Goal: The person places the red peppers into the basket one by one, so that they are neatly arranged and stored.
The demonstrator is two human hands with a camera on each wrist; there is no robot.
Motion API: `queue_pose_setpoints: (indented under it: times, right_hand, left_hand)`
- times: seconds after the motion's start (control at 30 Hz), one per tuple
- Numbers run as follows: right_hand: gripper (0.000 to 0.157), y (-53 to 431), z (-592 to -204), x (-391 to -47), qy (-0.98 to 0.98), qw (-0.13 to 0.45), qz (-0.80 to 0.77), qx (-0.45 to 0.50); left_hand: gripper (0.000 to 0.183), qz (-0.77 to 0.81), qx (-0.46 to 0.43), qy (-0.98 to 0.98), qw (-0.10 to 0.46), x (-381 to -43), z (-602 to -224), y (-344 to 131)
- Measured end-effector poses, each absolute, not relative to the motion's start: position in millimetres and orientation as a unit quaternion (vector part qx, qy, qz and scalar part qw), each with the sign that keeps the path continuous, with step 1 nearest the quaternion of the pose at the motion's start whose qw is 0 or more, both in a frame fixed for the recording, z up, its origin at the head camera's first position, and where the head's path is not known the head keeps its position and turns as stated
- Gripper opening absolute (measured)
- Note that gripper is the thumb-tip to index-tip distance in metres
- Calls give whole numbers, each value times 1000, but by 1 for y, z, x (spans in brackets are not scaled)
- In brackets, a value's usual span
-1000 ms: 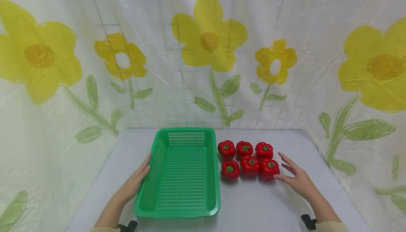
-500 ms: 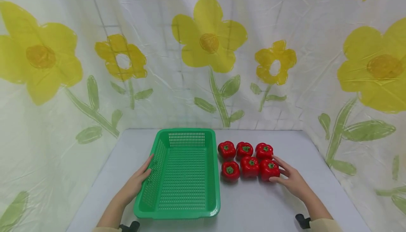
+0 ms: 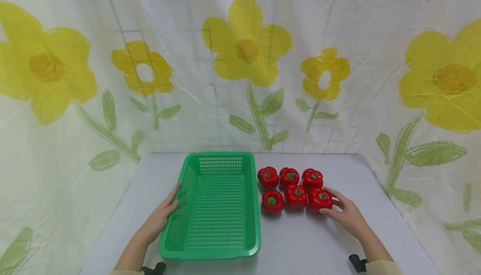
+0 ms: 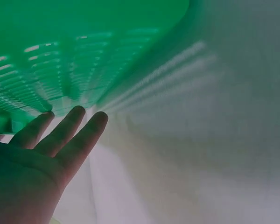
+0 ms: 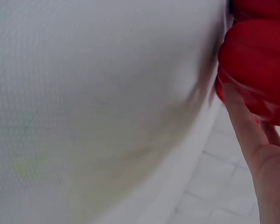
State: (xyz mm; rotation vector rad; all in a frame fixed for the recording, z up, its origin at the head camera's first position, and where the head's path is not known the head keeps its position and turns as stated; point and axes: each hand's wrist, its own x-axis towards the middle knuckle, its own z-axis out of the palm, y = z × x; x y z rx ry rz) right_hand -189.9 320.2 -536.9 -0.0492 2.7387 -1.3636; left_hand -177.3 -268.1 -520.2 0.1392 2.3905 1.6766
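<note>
A green perforated plastic basket (image 3: 257, 220) stands on the white table, left of centre. My left hand (image 3: 158, 216) rests against its left side; in the left wrist view several straight fingers (image 4: 67, 130) reach along the outer slotted wall. To the basket's right, red bell peppers (image 3: 295, 197) with green stems sit in two rows of three. My right hand (image 3: 349, 215) holds the near right bell pepper (image 3: 318, 199), thumb on its near side and fingers behind. In the right wrist view, the thumb (image 5: 242, 116) lies on that pepper's (image 5: 256, 60) glossy side. Other fingers are partly hidden.
A white curtain (image 3: 195, 112) printed with yellow flowers hangs behind the table and along both sides. The white table (image 3: 300, 241) ends at the curtain. The other peppers stand close beside the held one, touching or nearly so.
My right hand has moved left from beside the peppers and closed round the near right bell pepper. My left hand and the basket have barely moved.
</note>
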Motion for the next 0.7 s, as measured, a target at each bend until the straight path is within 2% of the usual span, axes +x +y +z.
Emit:
queue_pose_setpoints:
  times: [0.37, 0.7]
  right_hand:
    - [81, 308, -497, -181, 894, -25, -446, -32]
    - [83, 284, -470, -184, 885, -38, -462, -40]
  left_hand:
    - [56, 588, 38, 799, 121, -176, -519, -270]
    - [56, 610, 29, 779, 142, -177, -522, -270]
